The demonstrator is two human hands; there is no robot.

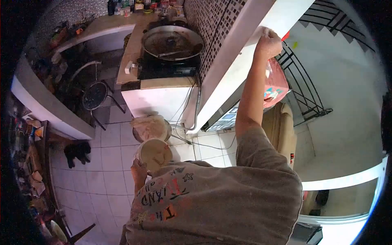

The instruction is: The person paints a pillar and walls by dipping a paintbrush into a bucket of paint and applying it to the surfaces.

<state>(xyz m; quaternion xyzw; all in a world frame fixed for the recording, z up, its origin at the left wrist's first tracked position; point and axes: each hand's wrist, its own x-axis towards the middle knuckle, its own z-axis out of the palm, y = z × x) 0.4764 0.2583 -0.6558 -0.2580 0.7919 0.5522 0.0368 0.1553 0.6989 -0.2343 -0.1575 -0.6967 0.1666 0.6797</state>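
Observation:
My left hand (139,171) holds a round white tub (155,155) by its left side, low in front of my shirt; a little pale stuff shows inside it. Just beyond the tub, a bowl or pot on the floor holds a pale plastic bag (150,127). My right arm is stretched up and to the right. My right hand (269,43) is closed at the white pillar edge, above a pink package (275,83); what its fingers hold, if anything, is too small to make out.
A large wok (172,42) sits on a black stove on the counter (130,57). A round stool (95,95) and a black animal (76,154) are at the left. A cable (212,146) crosses the tiled floor. Black railings (304,81) stand at the right.

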